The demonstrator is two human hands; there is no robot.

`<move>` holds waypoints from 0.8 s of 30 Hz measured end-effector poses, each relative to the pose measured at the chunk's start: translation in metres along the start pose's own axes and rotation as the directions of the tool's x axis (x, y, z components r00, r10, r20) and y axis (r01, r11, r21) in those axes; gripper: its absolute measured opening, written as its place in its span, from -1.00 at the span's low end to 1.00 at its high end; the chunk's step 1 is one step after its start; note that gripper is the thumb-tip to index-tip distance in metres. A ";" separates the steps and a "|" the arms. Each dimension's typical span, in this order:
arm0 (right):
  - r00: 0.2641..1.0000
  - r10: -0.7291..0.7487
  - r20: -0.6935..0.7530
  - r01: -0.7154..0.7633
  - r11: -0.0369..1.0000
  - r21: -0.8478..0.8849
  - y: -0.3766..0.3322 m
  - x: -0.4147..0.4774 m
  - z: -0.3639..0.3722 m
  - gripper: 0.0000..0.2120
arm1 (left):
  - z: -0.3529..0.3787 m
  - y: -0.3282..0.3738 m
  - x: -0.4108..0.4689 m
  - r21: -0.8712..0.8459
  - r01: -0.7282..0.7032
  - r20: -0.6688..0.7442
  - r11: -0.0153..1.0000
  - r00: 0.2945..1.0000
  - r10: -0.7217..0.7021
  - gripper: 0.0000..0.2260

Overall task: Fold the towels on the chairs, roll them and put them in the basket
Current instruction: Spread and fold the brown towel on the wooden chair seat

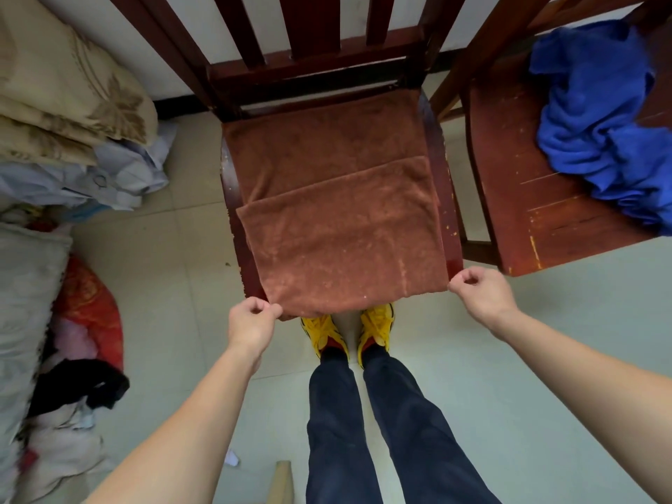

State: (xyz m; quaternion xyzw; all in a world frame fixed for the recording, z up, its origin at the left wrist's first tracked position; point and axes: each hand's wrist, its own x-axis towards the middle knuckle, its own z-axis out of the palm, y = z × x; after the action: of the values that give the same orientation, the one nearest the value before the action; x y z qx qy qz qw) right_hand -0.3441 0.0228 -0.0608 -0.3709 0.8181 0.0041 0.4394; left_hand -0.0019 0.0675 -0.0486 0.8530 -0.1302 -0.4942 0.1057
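With left hand and right hand fingers each pinching a near towel corner, lift both evenly and lay edge on edge.

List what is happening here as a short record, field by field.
brown towel: spread on the middle chair, with a second layer folded over its near part
left hand: pinches the brown towel's near left corner
right hand: pinches its near right corner
blue towel: crumpled on the right chair, untouched
basket: not in view
stage: folding the first towel, nothing rolled yet
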 end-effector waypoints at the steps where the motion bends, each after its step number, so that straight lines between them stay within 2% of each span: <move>1: 1.000 -0.028 -0.006 0.028 0.999 -0.021 -0.004 0.001 -0.003 -0.90 | -0.005 0.002 -0.001 -0.003 -0.026 0.011 1.000 1.000 0.026 -0.83; 2: 0.999 -0.042 0.009 0.042 0.998 -0.045 -0.009 0.003 -0.004 -0.93 | -0.009 0.004 -0.002 -0.008 -0.038 0.024 0.999 0.999 0.038 -0.84; 5: 0.993 0.027 0.112 -0.007 0.984 -0.177 -0.021 0.009 0.001 -0.79 | -0.011 0.009 -0.002 -0.025 -0.028 0.086 0.999 0.996 0.030 -0.81; 7: 0.990 0.061 0.125 -0.020 0.952 -0.305 -0.025 0.010 0.009 -0.82 | -0.010 0.010 -0.002 -0.036 -0.012 0.122 0.999 0.992 0.017 -0.80; 8: 0.991 0.058 0.117 -0.019 0.949 -0.314 -0.024 0.010 0.012 -0.80 | -0.010 0.010 -0.002 -0.039 0.000 0.138 0.999 0.990 0.005 -0.81; 9: 0.993 0.048 0.111 -0.016 0.964 -0.267 -0.022 0.010 0.015 -0.79 | -0.010 0.008 -0.001 -0.040 0.018 0.159 0.999 0.987 -0.011 -0.81; 11: 0.993 0.036 0.109 -0.031 0.998 -0.051 -0.017 0.007 0.013 -0.77 | -0.012 0.007 -0.003 -0.026 0.043 0.224 0.999 0.974 -0.036 -0.82; 14: 0.997 0.037 0.068 -0.049 0.984 0.172 -0.007 -0.002 -0.004 -0.80 | -0.017 0.004 -0.004 -0.005 0.017 0.278 1.000 0.960 -0.015 -0.79; 16: 0.999 0.030 0.040 -0.039 0.970 0.240 -0.005 -0.005 -0.020 -0.82 | -0.020 0.007 -0.005 -0.037 -0.002 0.289 0.999 0.957 0.013 -0.91; 17: 0.999 0.025 0.027 -0.032 0.962 0.270 -0.006 -0.005 -0.028 -0.82 | -0.022 0.009 -0.005 -0.060 -0.008 0.290 0.998 0.957 0.025 -0.91; 19: 1.000 0.005 -0.006 -0.003 0.953 0.302 -0.016 -0.002 -0.041 -0.81 | -0.025 0.014 -0.004 -0.119 -0.007 0.268 0.993 0.963 0.038 -0.80; 21: 0.999 -0.034 -0.034 0.043 0.953 0.301 -0.033 0.004 -0.049 -0.81 | -0.029 0.026 0.001 -0.181 -0.021 0.190 0.983 0.980 0.056 -0.68; 24: 0.994 -0.098 -0.045 0.107 0.951 0.291 -0.070 0.017 -0.054 -0.81 | -0.035 0.061 0.015 -0.216 -0.093 0.037 0.972 0.994 0.103 -0.65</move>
State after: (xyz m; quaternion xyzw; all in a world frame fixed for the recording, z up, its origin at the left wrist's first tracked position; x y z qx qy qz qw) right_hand -0.3452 -0.0562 -0.0173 -0.3438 0.7957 -0.1457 0.4769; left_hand 0.0284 0.0071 -0.0254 0.8172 -0.1206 -0.5197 0.2181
